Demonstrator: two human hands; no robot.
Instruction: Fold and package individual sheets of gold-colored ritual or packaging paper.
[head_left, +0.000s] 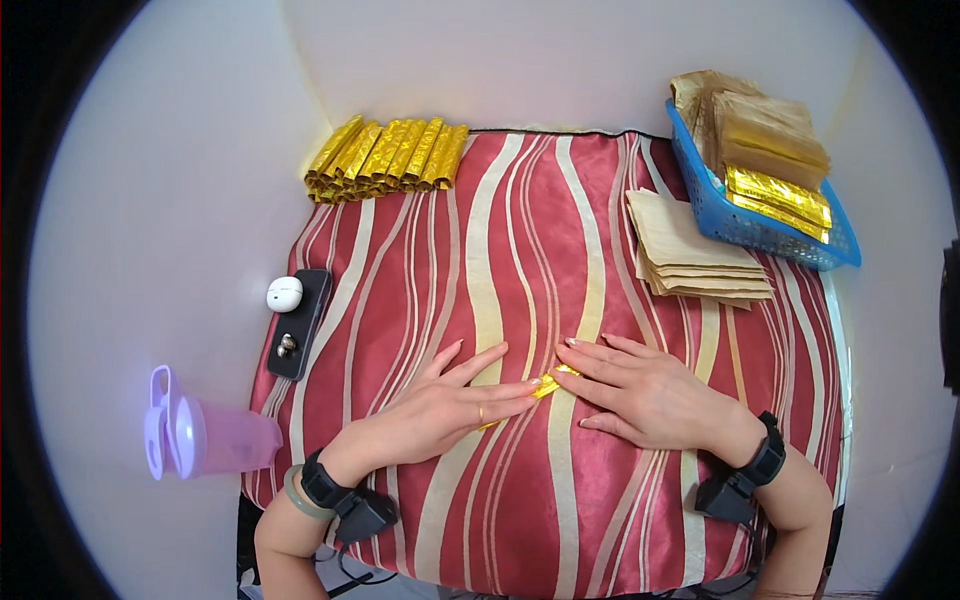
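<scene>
Near the middle of the striped cloth, a thin gold foil roll (547, 384) lies at a slant, mostly covered by my fingers. My left hand (430, 412) rests flat on its lower left part, fingers spread. Over its upper right end, my right hand (650, 395) lies palm down with fingers stretched out. Neither hand grips around the roll. A pile of similar, thicker-looking gold tubes (390, 155) sits at the far left. On the right, a stack of tan paper sheets (695, 240) lies fanned beside the blue basket (755, 237).
Brown papers (770, 125) and gold foil packets (778, 200) fill the basket. To the left are a dark phone (316, 297) with a white earbud case (284, 294) on it, and a purple bottle (238, 440) lying sideways. Pale walls enclose the red striped cloth (530, 290).
</scene>
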